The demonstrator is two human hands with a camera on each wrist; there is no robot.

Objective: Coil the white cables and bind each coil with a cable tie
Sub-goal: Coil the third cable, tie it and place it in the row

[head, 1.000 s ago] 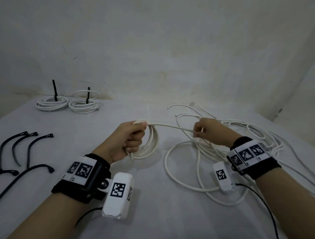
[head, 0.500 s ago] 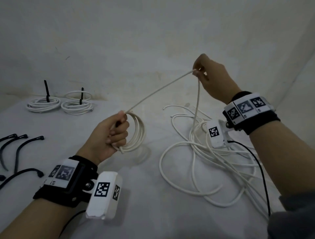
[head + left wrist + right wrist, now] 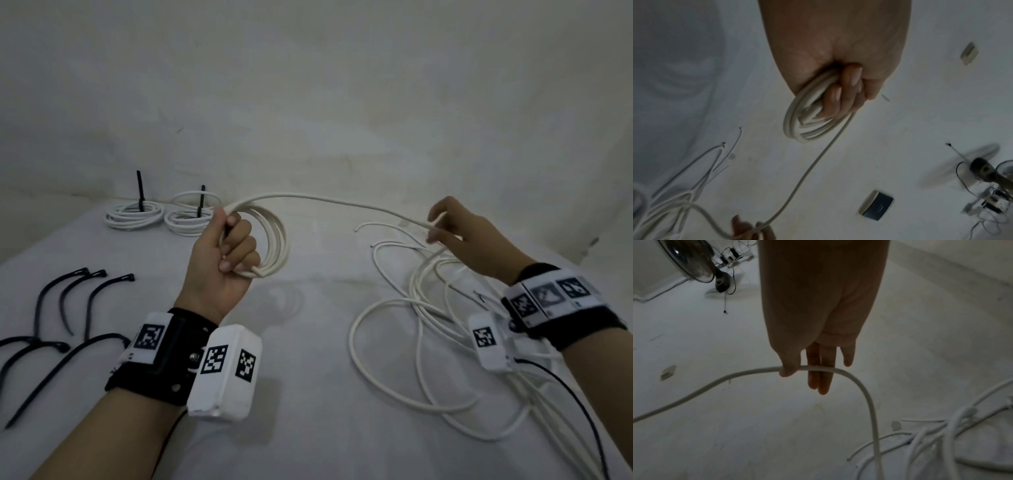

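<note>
My left hand [image 3: 227, 251] is raised over the table and grips a coil of white cable [image 3: 274, 240] with several loops; the left wrist view shows the fingers [image 3: 840, 94] curled round the coil [image 3: 797, 126]. From the coil a free strand [image 3: 325, 199] arcs right to my right hand [image 3: 442, 228], which pinches it between thumb and fingers [image 3: 791, 369]. Below that hand the strand drops into a loose tangle of white cable [image 3: 428, 308] on the table.
Two bound coils [image 3: 135, 214] [image 3: 188, 219] with upright black ties lie at the back left by the wall. Several loose black cable ties [image 3: 68, 301] lie at the left edge. A white cloth [image 3: 308, 394] covers the table.
My right hand has come down from high up to just above the tangle, sliding along the strand. My left hand has lifted the coil and turned it more upright.
</note>
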